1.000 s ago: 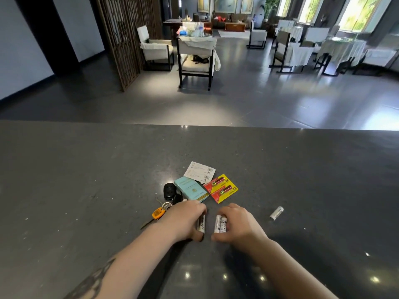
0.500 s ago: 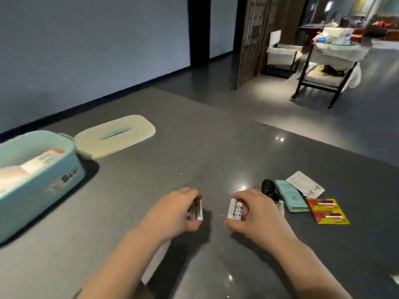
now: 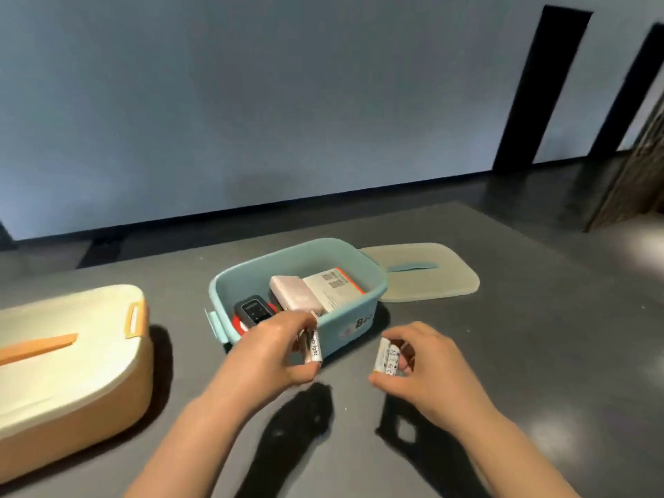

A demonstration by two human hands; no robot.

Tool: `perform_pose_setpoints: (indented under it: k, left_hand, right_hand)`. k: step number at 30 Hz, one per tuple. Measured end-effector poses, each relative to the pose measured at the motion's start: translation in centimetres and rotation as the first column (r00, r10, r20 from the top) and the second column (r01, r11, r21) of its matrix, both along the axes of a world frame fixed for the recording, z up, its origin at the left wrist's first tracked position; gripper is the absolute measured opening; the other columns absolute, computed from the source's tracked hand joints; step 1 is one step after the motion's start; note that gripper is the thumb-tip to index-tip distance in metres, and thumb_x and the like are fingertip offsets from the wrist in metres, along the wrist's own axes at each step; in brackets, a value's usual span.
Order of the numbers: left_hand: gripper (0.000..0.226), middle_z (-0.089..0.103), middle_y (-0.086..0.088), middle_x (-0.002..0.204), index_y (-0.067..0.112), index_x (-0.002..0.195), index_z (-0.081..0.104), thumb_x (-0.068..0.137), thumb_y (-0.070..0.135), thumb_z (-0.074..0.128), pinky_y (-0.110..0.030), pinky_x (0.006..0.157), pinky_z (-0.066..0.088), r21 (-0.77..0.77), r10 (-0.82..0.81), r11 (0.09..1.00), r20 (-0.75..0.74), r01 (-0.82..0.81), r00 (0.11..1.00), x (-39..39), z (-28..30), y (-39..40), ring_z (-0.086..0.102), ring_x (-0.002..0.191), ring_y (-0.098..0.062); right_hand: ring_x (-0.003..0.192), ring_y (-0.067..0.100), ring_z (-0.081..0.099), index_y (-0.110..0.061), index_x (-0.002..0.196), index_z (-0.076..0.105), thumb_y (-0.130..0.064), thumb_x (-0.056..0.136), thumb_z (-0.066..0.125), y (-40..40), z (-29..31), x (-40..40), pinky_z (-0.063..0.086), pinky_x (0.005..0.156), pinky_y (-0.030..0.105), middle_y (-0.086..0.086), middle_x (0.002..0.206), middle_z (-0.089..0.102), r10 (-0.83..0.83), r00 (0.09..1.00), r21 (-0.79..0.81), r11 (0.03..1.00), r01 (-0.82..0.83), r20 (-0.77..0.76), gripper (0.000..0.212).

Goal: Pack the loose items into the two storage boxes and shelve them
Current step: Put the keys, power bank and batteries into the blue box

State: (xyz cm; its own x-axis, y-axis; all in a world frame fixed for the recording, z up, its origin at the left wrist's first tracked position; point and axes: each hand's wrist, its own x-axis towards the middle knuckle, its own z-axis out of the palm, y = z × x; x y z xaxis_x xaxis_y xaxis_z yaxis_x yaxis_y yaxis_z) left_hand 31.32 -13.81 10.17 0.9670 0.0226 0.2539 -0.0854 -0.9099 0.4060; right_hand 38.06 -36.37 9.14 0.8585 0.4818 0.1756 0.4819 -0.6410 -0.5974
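Observation:
An open light-blue storage box (image 3: 373, 287) stands on the dark table. Inside it lie a pink block, a white printed pack with an orange edge and a black device. My left hand (image 3: 273, 354) grips white batteries (image 3: 313, 348) just in front of the box's near wall. To the right of the box, my right hand (image 3: 424, 368) holds more white batteries (image 3: 387, 355) above the table. The blue box's pale lid (image 3: 424, 278) lies flat behind and to the right of it. An orange storage box (image 3: 82, 389) with its cream lid on stands at the left.
The dark grey table (image 3: 539, 372) runs to a far edge behind the boxes. Beyond it are a dark floor and a grey-blue wall with black vertical panels at the right. A wooden screen shows at the far right edge.
The view has swung left from the loose items to the boxes. Both hands lifted batteries off the table and carried them left toward the blue box.

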Motion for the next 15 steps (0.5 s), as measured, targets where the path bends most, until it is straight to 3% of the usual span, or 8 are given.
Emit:
perform_pose_setpoints:
  k: [6,12,15]
  left_hand:
    - [0.039,0.059,0.016,0.100,0.033,0.107,0.056,0.071,0.034,0.069,-0.025,0.076,0.049,-0.023,0.136,0.990,-0.068,-0.138,0.988,3.1,-0.2,7.8,0.056,0.086,-0.004]
    - [0.034,0.062,0.006,0.090,0.021,0.098,0.058,0.069,0.034,0.070,-0.030,0.073,0.048,0.015,0.253,0.967,-0.132,-0.254,0.958,8.4,-1.3,10.8,0.057,0.084,-0.014]
    - [0.026,0.065,0.001,0.083,0.016,0.084,0.058,0.066,0.032,0.069,-0.033,0.068,0.047,0.065,0.306,0.952,-0.167,-0.299,0.937,11.2,-1.6,11.6,0.059,0.079,-0.020]
  right_hand:
    - [0.076,-0.002,0.056,-0.032,0.107,0.064,-0.039,0.059,0.085,6.8,-0.2,3.4,0.041,0.066,0.008,-0.018,0.096,0.056,-0.010,1.000,0.062,0.998,0.009,0.004,0.052]
    - [0.079,-0.006,0.055,-0.032,0.109,0.064,-0.040,0.060,0.085,9.8,0.5,6.7,0.040,0.064,0.004,-0.020,0.096,0.056,-0.003,1.000,0.046,0.999,0.002,0.022,0.053]
    - [0.083,-0.005,0.053,-0.038,0.105,0.061,-0.047,0.060,0.082,12.1,1.2,8.5,0.041,0.067,0.006,-0.019,0.097,0.056,0.049,0.998,0.037,0.998,-0.051,0.042,0.051]
